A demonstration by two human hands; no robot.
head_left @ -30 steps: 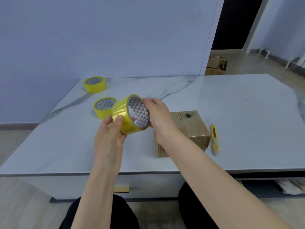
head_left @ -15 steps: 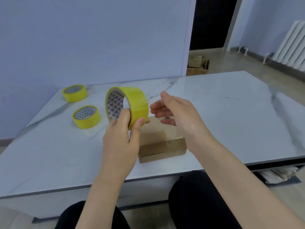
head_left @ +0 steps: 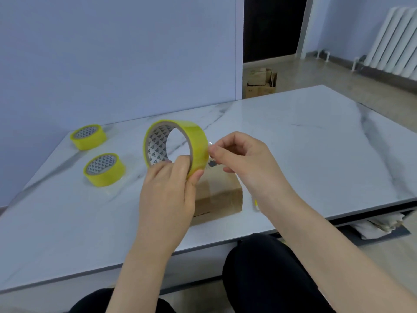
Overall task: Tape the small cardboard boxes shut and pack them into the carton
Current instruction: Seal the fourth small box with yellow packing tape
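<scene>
The left hand (head_left: 171,184) grips the tape roll (head_left: 198,141) at its lower rim, thumb on the outer face and fingers curled into the core, holding it upright above the small cardboard box (head_left: 218,195). The right hand (head_left: 246,161) is closed in a pinch, thumb against forefinger, on what looks like the tape end (head_left: 210,143) at the roll's right edge. The roll should be light and stiff, with a cardboard core that makes a sound hold. Its glossy yellow face is likely slick, so the rim-and-core grip suits it. The film itself is thin and clingy, so I would judge it best pulled by the very tip, kept taut so it does not fold back on itself. The box sits on the desk (head_left: 316,154) right under the hands, near its front edge. It looks light and fairly rigid, best steadied by its side walls or pressed flat from the top. Its flaps lie down, but the hands hide most of the top, so the seam and the contents cannot be told. Two spare rolls (head_left: 89,136) (head_left: 105,169) lie flat to the left. No carton stands on the desk — the only ones in view are the cartons (head_left: 259,83) on the floor by the doorway, their contents too far off to make out.
</scene>
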